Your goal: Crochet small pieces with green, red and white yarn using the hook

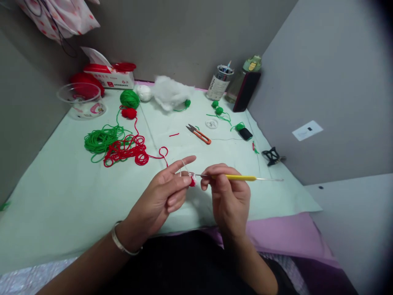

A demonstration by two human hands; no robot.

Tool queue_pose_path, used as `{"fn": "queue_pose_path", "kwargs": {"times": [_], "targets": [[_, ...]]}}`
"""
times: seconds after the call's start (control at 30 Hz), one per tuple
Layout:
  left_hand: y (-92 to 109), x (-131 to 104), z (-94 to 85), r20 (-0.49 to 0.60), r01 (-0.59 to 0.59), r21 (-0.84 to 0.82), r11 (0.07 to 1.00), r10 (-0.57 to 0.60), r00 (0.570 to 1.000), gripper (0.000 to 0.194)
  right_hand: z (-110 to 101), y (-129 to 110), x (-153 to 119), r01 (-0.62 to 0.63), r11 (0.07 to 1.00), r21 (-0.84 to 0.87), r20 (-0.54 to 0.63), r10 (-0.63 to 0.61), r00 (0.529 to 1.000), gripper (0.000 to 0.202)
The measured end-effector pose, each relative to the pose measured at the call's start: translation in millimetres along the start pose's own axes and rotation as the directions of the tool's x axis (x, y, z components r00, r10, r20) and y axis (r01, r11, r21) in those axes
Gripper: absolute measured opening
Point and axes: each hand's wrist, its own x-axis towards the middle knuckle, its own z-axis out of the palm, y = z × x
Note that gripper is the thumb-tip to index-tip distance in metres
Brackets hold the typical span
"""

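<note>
My left hand [167, 188] pinches a small red and white crochet piece [192, 180] between thumb and fingers. White yarn [184, 166] runs over its raised index finger. In my right hand [230, 194] is a crochet hook [241, 177] with a yellow handle, held level. Its left metal tip meets the white edge of the piece, while the other thin end points right. Whether a loop sits on the tip is too small to tell. Beyond my left hand, loose red yarn [132, 151] lies on the table, one strand trailing toward the fingers.
Thread snips [199, 134] lie mid-table. Green yarn [104, 139], a green ball [129, 99], white stuffing [170, 92], a plastic tub [89, 108] and a tissue box [119, 80] stand left and back. A pen holder [219, 84], bottle [236, 86] and phone [246, 92] are back right.
</note>
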Motion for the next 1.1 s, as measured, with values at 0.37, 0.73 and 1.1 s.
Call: {"fn": "queue_pose_path", "kwargs": {"times": [0.37, 0.73, 1.1], "targets": [[-7.3, 2.5, -1.2, 0.001, -0.108, 0.090, 0.990, 0.108, 0.994, 0.036, 0.4, -0.8, 2.1, -0.165, 0.982, 0.090, 0.018, 0.164, 0.986, 0.015], [-9.4, -2.9, -5.6, 0.020, -0.177, 0.214, 0.961, 0.177, 0.984, 0.035, 0.6, -6.1, 3.9, -0.154, 0.982, 0.108, 0.021, 0.153, 0.988, 0.020], [-14.4, -4.7, -5.0, -0.097, -0.246, 0.321, 0.915, 0.290, 0.952, 0.046, -3.0, -10.3, -14.1, 0.409, 0.778, -0.477, 0.266, -0.316, 0.911, 0.028]]}}
